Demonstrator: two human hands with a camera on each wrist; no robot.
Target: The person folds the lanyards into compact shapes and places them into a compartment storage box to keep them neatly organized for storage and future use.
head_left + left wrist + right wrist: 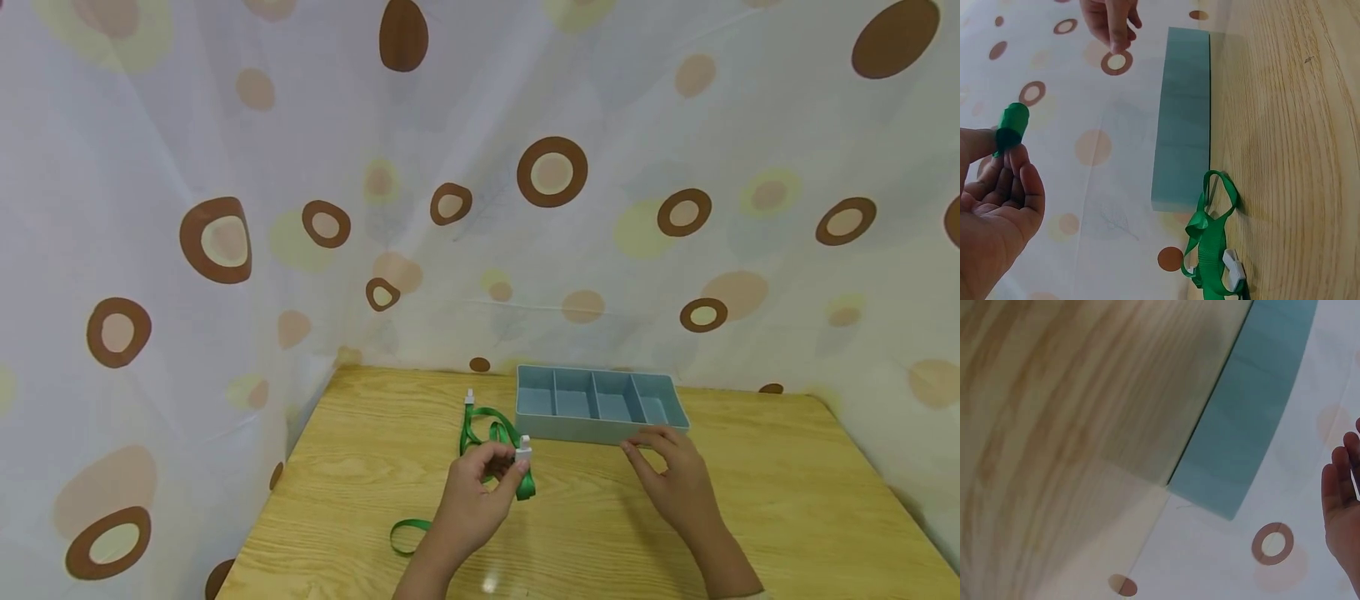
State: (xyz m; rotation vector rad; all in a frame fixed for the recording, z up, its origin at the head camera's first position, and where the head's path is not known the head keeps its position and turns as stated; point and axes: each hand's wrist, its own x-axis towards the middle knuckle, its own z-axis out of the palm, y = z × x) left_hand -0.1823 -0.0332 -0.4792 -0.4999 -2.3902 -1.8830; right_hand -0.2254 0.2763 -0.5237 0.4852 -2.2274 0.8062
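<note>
Between thumb and fingers, my left hand (pixel 480 492) pinches a green lanyard (pixel 527 486) with a white plastic clip (pixel 522 450) at its top. In the left wrist view, the held lanyard (pixel 1013 128) appears as a folded green roll above the fingers. My right hand (pixel 675 479) hovers before the front right of a blue-grey divided box (pixel 577 429), its fingers loosely bent and holding nothing. Behind the left hand, more green lanyards (pixel 1212 247) with white clips lie in a loose heap, partly hidden by it in the head view.
The box stands at the back of the wooden table (pixel 360 450), near a curtain (pixel 450 125) patterned with brown rings. Its compartments run side by side. A green strap loop (pixel 405 537) lies on the tabletop left of the left wrist.
</note>
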